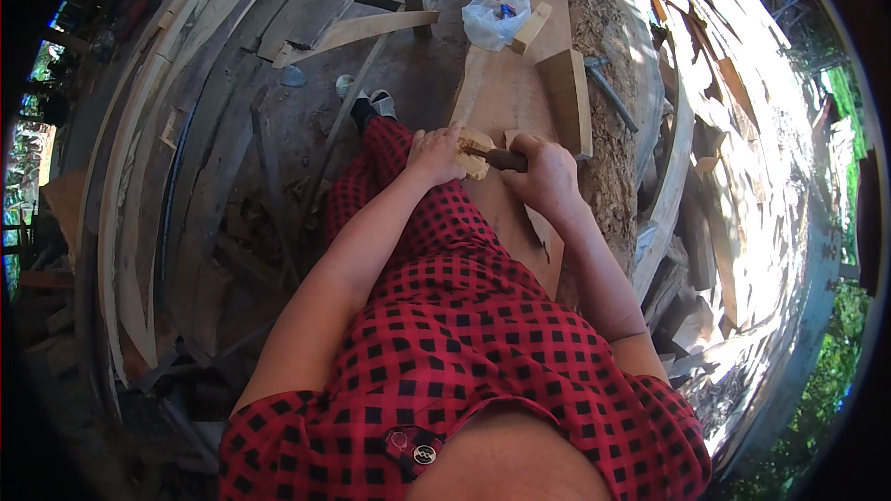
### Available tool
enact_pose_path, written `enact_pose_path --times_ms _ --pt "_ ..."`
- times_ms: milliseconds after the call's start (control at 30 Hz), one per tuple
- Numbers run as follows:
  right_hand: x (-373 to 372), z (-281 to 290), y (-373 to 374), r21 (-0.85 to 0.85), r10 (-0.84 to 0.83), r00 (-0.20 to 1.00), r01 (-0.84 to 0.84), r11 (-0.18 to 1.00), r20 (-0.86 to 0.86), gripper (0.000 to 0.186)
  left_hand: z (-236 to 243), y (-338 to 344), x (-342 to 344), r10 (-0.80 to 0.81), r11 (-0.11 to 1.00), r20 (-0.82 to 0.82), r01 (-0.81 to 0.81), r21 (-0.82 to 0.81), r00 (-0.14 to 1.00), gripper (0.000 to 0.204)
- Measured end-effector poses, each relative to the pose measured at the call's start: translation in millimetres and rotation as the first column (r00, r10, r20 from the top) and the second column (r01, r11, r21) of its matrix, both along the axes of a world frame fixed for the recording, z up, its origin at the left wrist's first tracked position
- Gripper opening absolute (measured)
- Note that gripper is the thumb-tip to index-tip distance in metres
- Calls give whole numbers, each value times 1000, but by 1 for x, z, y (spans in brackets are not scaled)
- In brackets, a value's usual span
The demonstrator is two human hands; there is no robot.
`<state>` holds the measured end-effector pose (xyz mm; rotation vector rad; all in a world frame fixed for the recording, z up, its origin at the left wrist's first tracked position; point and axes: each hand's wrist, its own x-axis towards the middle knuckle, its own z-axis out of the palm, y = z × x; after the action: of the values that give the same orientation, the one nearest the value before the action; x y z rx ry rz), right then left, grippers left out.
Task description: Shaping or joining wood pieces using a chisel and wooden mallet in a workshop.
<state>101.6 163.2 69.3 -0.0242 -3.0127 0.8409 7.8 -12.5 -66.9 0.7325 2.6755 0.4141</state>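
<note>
My left hand (434,158) is closed on the left side of a small pale piece of wood (476,141) beside my thigh. My right hand (549,178) grips a tool with a brown handle (508,160), which points left at the wood. Its tip lies over the piece and is too small to make out, so I cannot tell the exact kind. Both hands are over a wide wooden plank (492,88) that runs away from me. On the plank, just beyond my right hand, stands a wooden block (566,97).
Farther along the plank are a clear plastic bag (494,23) with small coloured things inside and a short wood stick (532,28). A rough log (601,46) runs along the right, with a metal bar tool (611,96) on it. Long boards (186,158) are stacked on the left.
</note>
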Motion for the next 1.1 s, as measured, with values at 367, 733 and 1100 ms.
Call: enact_pose_path --times_ms 367,733,1100 --pt "18 -16 24 -32 -64 993 68 997 96 29 -9 -4 -10 -34 990 110 48 -133 993 98" --pt "35 11 51 -299 -279 958 287 910 72 30 -1 16 17 105 985 215 -71 -159 971 95" --pt "-12 30 41 -55 -120 979 131 990 167 33 -9 10 10 26 994 213 -3 -106 977 104"
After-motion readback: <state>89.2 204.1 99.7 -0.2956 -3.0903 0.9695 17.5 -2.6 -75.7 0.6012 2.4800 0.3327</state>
